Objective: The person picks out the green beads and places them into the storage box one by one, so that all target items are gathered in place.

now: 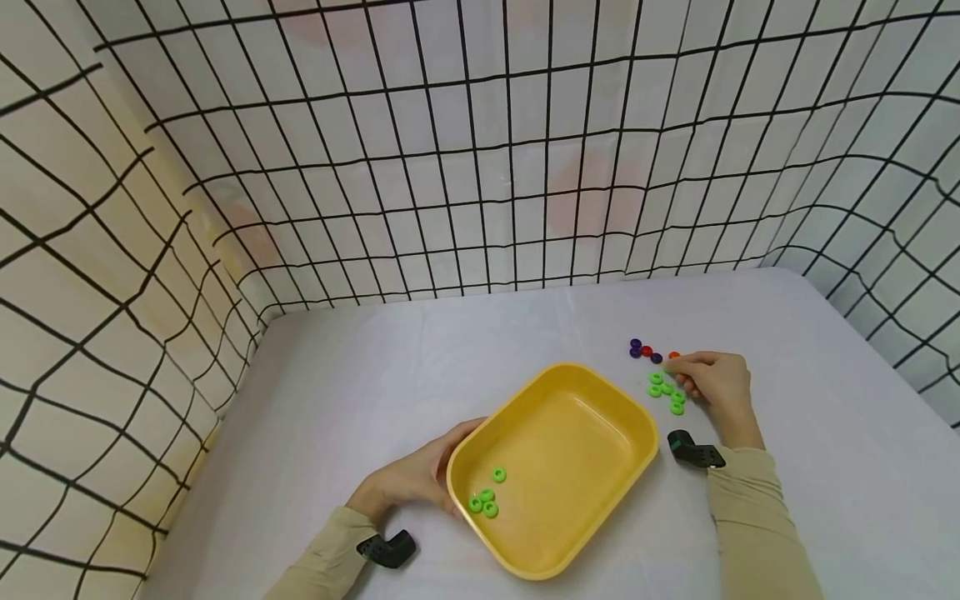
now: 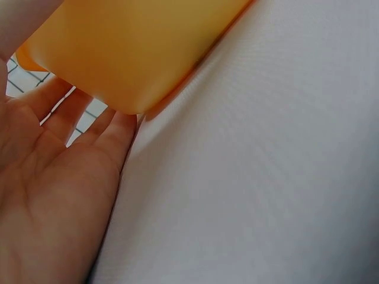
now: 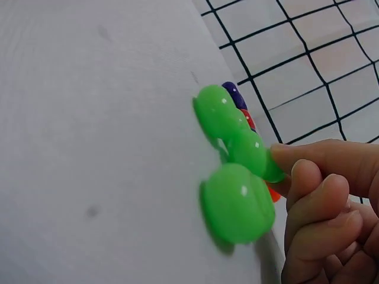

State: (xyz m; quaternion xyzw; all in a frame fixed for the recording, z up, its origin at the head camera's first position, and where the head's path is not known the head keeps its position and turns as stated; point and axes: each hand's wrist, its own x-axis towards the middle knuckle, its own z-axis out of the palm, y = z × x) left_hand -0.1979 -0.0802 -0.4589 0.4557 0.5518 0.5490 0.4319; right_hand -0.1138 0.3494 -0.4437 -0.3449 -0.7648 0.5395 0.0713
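My left hand [image 1: 412,477] holds the left end of a yellow plastic tray [image 1: 577,467], fingers along its outer wall in the left wrist view. Several small green rings [image 1: 490,509] lie in the tray's left corner. To the right of the tray, my right hand [image 1: 718,385] pinches a green ring [image 3: 275,171] between thumb and index finger, its other fingers curled. More green rings [image 1: 655,390] lie on the table just below these fingertips. Just beyond them are purple rings [image 1: 635,343], a red ring [image 1: 647,352] and an orange ring [image 1: 674,356].
A white cloth covers the table [image 1: 360,375]. Black wire mesh [image 1: 487,175] stands along the back and both sides, with pale sheeting behind it. A black wrist device [image 1: 693,450] sits on the right wrist and another [image 1: 386,549] on the left.
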